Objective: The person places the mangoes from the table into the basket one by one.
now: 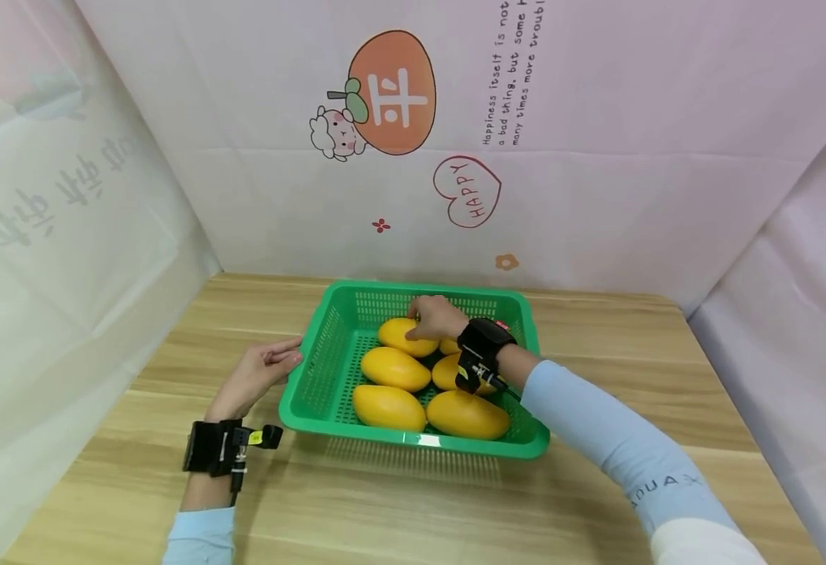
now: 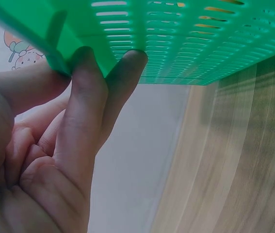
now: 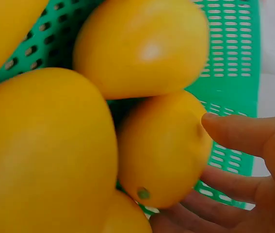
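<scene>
A green plastic basket (image 1: 413, 448) with slotted walls holds several yellow mangoes (image 1: 388, 408), lying in two rough columns. At its left side my left hand (image 1: 257, 375) pinches the rim; the left wrist view shows the thumb over the rim (image 2: 25, 34) and two fingers against the outer wall. My right hand (image 1: 441, 318) reaches inside and grips the mango at the back left (image 1: 402, 336). In the right wrist view the thumb (image 3: 234, 131) presses one side of that mango (image 3: 164, 150), while the other fingers curve around its far side. My right wrist and its camera partly cover the right-hand mangoes.
The basket stands on a wood-grain table (image 1: 631, 384). Behind it rises a pale printed cloth (image 1: 617, 212), with more white cloth (image 1: 81, 259) at the left and right sides. Each wrist wears a black strap-on camera (image 1: 218, 447) with a cable.
</scene>
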`<state>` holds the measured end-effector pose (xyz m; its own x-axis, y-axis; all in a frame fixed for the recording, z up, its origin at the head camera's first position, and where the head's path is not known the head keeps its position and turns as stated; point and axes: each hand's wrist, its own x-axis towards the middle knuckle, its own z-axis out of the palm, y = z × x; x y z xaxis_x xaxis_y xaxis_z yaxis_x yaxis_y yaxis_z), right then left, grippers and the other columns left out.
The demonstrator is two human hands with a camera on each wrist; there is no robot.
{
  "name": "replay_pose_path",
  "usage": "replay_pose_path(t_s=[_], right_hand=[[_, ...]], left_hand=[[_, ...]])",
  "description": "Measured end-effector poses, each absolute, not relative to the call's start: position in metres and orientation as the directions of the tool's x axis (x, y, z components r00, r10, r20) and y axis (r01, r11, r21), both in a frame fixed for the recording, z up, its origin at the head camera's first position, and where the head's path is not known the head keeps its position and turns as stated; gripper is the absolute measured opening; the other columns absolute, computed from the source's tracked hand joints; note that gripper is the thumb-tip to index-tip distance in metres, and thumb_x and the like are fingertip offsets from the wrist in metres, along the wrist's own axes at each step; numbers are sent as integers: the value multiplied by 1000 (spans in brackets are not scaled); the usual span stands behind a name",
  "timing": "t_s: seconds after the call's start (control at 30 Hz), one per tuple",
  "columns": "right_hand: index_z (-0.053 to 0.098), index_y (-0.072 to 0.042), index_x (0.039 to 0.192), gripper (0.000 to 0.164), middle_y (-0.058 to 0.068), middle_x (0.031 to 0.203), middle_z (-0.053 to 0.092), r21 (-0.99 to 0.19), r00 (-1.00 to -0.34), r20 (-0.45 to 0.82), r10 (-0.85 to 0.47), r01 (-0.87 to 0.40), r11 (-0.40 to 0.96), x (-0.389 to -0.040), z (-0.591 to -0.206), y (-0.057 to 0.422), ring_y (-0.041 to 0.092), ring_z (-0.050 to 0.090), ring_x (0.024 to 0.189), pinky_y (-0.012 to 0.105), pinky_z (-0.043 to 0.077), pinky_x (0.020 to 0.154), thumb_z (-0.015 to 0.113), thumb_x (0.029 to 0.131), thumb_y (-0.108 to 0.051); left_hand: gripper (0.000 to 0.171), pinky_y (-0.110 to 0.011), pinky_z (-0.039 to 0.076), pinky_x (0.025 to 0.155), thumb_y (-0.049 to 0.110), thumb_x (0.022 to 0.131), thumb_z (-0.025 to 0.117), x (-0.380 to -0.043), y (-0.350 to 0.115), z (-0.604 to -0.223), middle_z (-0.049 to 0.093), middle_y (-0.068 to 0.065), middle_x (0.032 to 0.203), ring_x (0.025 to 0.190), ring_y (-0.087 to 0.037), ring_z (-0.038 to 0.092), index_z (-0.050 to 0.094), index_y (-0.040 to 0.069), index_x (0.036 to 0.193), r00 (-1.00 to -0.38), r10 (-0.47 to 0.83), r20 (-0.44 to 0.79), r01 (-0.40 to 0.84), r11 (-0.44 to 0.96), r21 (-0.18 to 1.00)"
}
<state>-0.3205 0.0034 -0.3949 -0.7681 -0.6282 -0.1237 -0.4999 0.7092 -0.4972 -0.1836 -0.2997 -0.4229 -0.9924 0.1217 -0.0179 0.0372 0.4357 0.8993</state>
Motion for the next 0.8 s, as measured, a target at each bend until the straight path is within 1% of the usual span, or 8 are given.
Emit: replay_pose_path(t_s=[0.03, 0.2, 0.27, 0.37, 0.5, 0.57, 0.7, 0.8], right_hand=[[58, 1, 125, 42, 19, 119, 61, -503, -775, -151, -613, -474, 723, -321, -392, 5, 29, 58, 94, 39, 52, 82, 68, 90, -19], [58, -4, 128, 42, 17, 119, 62, -543, -787, -188, -587, -415, 730, -330, -386, 20, 28, 58, 100, 40, 52, 85, 66, 92, -24], [60, -9, 126, 43, 14, 119, 63, -595, -774, -125, -621, -443, 671, -338, -391, 30, 26, 58, 102, 37, 52, 84, 65, 91, -34], [58, -9, 127, 44, 16, 124, 60, -658, -763, -84, -641, -440, 611, -337, -385, 45, 28, 56, 112, 40, 50, 93, 61, 93, -37], [54, -5, 131, 42, 22, 130, 56, -709, -784, -62, -617, -401, 580, -326, -366, 65, 34, 52, 118, 45, 46, 100, 59, 96, -28], [53, -5, 131, 42, 23, 130, 55, -731, -800, -39, -599, -386, 563, -321, -360, 75, 35, 53, 117, 46, 48, 98, 60, 95, -26], [51, -3, 133, 43, 25, 134, 53, -752, -816, 14, -578, -390, 532, -310, -352, 99, 38, 51, 119, 52, 48, 98, 60, 96, -22], [48, -1, 136, 46, 26, 137, 50, -767, -831, 38, -555, -380, 516, -300, -350, 120, 40, 48, 121, 56, 45, 100, 58, 97, -23]], left_hand=[[56, -50, 54, 92, 32, 97, 56, -184, -300, -423, 53, -28, 136, 120, -38, 54, 43, 3, 143, -992, 125, -16, 40, 437, 899], [55, -46, 55, 91, 29, 98, 55, -187, -301, -422, 52, -28, 137, 120, -38, 53, 41, 2, 144, -989, 148, -8, 59, 445, 893], [56, -44, 56, 91, 30, 99, 54, -188, -302, -422, 52, -28, 137, 120, -37, 53, 40, 2, 145, -989, 151, -9, 62, 462, 885], [57, -42, 56, 90, 32, 99, 53, -189, -306, -422, 52, -29, 136, 120, -38, 54, 39, 2, 146, -989, 148, -14, 62, 497, 865], [57, -42, 57, 89, 33, 100, 51, -189, -312, -422, 53, -30, 135, 118, -38, 55, 37, 2, 146, -989, 148, -24, 56, 513, 857], [58, -41, 58, 87, 32, 100, 51, -187, -315, -421, 54, -30, 134, 115, -38, 58, 35, 1, 147, -986, 162, -28, 59, 509, 859], [59, -47, 57, 88, 32, 100, 52, -180, -320, -413, 53, -29, 135, 114, -39, 58, 36, -1, 146, -986, 166, -34, 60, 531, 845], [60, -57, 50, 95, 33, 100, 50, -171, -322, -399, 48, -30, 140, 120, -44, 52, 36, -3, 146, -992, 128, -19, 62, 603, 795]])
